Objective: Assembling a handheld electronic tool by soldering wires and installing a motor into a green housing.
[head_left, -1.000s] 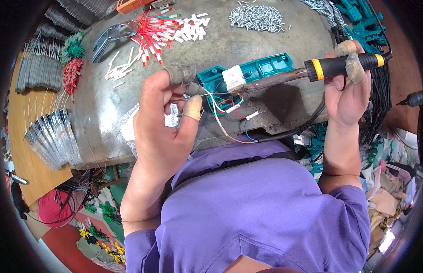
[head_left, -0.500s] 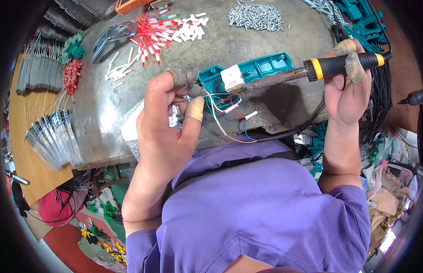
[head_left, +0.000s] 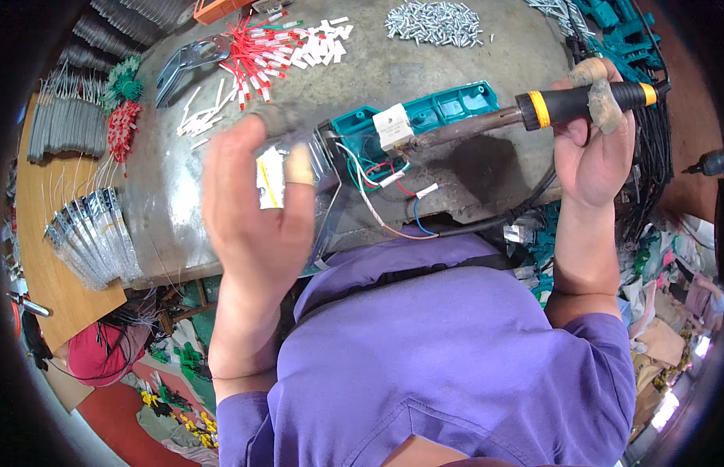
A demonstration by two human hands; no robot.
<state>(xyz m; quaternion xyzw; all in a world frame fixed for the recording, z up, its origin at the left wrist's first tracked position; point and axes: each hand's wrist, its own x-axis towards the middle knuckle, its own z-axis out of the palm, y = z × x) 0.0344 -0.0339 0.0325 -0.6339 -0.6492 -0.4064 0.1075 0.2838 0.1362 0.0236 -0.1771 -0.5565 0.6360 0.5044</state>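
At our far left we see a wooden board (head_left: 62,300) bearing a bundle of thin grey strips (head_left: 66,128) and, nearer us, clear-wrapped strips (head_left: 93,241). A red cluster of small parts (head_left: 124,128) lies beside them. Next come a bent shiny metal piece (head_left: 189,62) and a heap of red leads (head_left: 257,50). Our left hand (head_left: 253,194), blurred, has its wrapped thumb and forefinger apart; we cannot tell whether it grips anything. Past it lie cut white sleeves (head_left: 325,43) and, just beside the hand, a clear plastic piece (head_left: 328,226). Thin wires (head_left: 368,204) loop below the white rectangular block (head_left: 392,126), which rests on the teal plastic housing (head_left: 463,100) on the metal-topped bench (head_left: 362,74). Beyond the housing is a pile of screws (head_left: 434,25). Our right hand (head_left: 594,167) wraps its fingers round the soldering iron (head_left: 568,107), whose tip reaches the block's lower edge; contact is unclear.
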